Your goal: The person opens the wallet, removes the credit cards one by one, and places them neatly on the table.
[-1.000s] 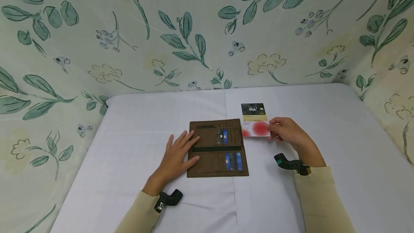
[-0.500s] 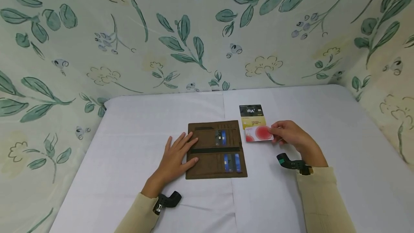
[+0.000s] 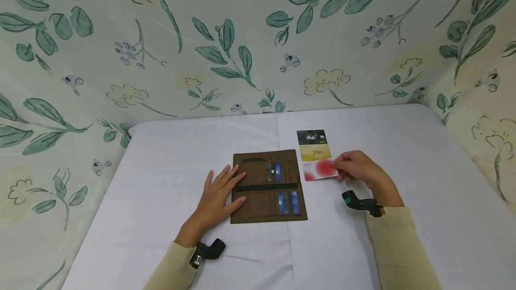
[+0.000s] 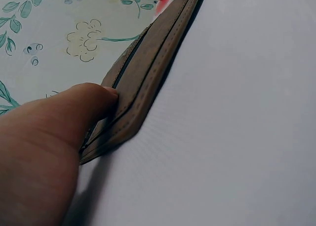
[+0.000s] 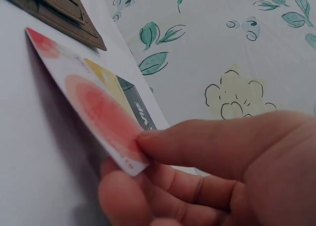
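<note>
Left hand (image 3: 217,198): fingers spread on wallet (image 3: 258,207).
Right hand (image 3: 360,168): pinches pink card (image 3: 313,170), not yet released.
Black card (image 3: 305,138), yellow card (image 3: 308,152): already laid beyond it.

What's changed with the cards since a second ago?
The right hand, pinching the red-and-white card throughout, has drawn it toward the person, uncovering more of the yellow card. The left hand still rests on the brown wallet; the black VIP card stayed put.

"Vip" stands upside down on the black card (image 3: 311,137).
</note>
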The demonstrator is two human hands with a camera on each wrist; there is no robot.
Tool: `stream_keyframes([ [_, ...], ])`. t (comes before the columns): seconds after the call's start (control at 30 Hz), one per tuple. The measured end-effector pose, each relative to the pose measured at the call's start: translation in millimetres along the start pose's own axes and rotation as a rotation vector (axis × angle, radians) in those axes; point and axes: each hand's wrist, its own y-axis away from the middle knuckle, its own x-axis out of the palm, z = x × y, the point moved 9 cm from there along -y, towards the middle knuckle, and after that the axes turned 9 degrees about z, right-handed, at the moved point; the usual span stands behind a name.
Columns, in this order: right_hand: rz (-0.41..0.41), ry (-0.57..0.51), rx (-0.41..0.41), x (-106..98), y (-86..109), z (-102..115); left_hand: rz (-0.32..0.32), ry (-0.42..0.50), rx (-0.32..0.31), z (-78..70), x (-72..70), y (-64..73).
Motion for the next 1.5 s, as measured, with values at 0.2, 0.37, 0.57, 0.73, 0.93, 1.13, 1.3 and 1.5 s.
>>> stream_keyframes([
  [0.2,-0.039,0.068,0.069,-1.1,0.3,-5.5,-0.006,-0.002,0.005,0.0,-1.5,0.6],
  [0.37,-0.051,0.102,0.085,-2.0,-1.0,-8.1,-0.006,-0.002,0.007,-0.6,-3.1,-0.2],
  [0.57,-0.046,0.101,0.096,-2.1,-1.8,-9.6,-0.003,-0.002,0.007,-1.4,-4.2,-0.7],
  [0.73,-0.056,0.110,0.090,-2.6,-0.8,-7.4,0.000,-0.005,0.007,-1.5,-4.3,-1.2],
  [0.93,-0.064,0.129,0.077,-3.3,-0.7,-3.4,0.000,0.002,0.004,-1.3,-5.2,-1.8],
  [1.13,-0.056,0.133,0.091,-2.1,-2.0,-4.4,0.006,0.002,-0.003,-0.3,-4.1,-1.0],
  [1.3,-0.056,0.138,0.107,-0.6,-2.5,-6.2,0.004,0.001,0.001,0.3,-2.7,-0.3],
  [1.5,-0.042,0.129,0.109,2.2,-1.5,-5.1,0.000,-0.004,0.004,0.4,-1.7,0.0],
])
